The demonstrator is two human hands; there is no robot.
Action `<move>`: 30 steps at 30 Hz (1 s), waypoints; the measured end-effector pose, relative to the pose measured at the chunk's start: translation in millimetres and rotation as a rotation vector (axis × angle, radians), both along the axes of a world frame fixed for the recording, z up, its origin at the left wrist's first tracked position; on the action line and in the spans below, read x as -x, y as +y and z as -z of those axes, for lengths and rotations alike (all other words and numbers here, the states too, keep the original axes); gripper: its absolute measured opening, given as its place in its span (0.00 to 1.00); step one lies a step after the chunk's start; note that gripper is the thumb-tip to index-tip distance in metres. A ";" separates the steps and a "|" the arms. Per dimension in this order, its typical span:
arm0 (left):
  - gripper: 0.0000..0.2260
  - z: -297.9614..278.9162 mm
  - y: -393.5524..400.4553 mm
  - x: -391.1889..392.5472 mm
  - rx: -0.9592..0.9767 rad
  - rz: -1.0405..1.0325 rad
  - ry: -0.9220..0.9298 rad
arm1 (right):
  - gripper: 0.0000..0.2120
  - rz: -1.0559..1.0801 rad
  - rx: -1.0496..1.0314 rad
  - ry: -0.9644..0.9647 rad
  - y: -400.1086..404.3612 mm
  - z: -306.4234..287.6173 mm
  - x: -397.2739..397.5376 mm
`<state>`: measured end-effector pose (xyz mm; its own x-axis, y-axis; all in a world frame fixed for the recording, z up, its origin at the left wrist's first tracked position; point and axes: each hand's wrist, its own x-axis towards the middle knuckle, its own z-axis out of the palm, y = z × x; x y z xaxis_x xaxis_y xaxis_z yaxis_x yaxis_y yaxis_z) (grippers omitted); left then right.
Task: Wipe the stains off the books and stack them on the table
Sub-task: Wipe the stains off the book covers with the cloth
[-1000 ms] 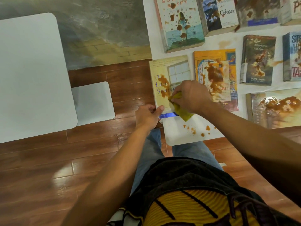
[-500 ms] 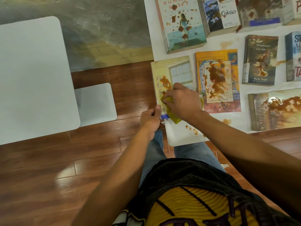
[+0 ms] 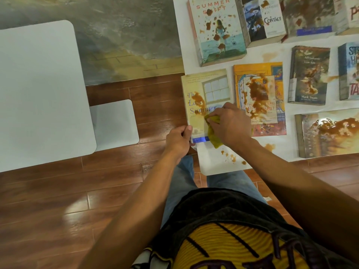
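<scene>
On the cream book [image 3: 206, 90], brown stains.

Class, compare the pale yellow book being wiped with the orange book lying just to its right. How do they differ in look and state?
The pale yellow book is pinned at its near corner by the left hand while the right hand rubs a yellow cloth over it; the orange book lies untouched. The yellow book's brown stain is a narrow streak over its title; the orange book's is a broad central blotch. Both lie flat, face up, on the white table.
</scene>
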<state>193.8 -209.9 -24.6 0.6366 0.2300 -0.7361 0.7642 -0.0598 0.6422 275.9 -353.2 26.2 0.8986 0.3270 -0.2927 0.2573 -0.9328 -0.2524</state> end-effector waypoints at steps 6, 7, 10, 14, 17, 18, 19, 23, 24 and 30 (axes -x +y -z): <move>0.15 -3.3 -0.7 -2.7 0.003 0.024 0.024 | 0.10 -0.065 0.025 0.017 -4.8 -4.0 -5.9; 0.15 -4.1 -0.5 -2.9 0.002 0.027 0.028 | 0.10 -0.044 0.031 0.019 -7.5 -4.4 -9.1; 0.16 -2.7 0.1 -1.2 0.030 0.013 0.038 | 0.10 -0.067 0.022 0.019 -0.8 -5.1 -5.4; 0.17 -1.8 0.7 -1.5 0.079 -0.047 0.084 | 0.11 -0.149 -0.037 0.047 20.2 -3.2 9.6; 0.17 -2.9 0.6 -3.3 0.098 -0.070 0.094 | 0.11 -0.100 -0.031 0.049 21.5 -3.8 6.4; 0.17 -4.6 0.3 -3.8 0.103 -0.068 0.096 | 0.11 -0.070 -0.018 0.040 20.2 -3.9 4.2; 0.16 -6.4 0.1 -3.7 0.110 -0.068 0.095 | 0.11 -0.053 -0.001 0.034 20.0 -3.4 2.7; 0.15 -8.7 1.0 -2.9 0.120 -0.065 0.092 | 0.12 -0.069 0.015 0.051 33.5 -2.6 0.3; 0.16 -8.5 0.9 -3.3 0.115 -0.057 0.095 | 0.12 -0.065 0.017 0.051 38.3 -2.6 -1.7; 0.18 -5.1 -0.2 -3.2 0.104 -0.079 0.090 | 0.12 -0.024 0.036 0.080 43.7 -2.9 1.5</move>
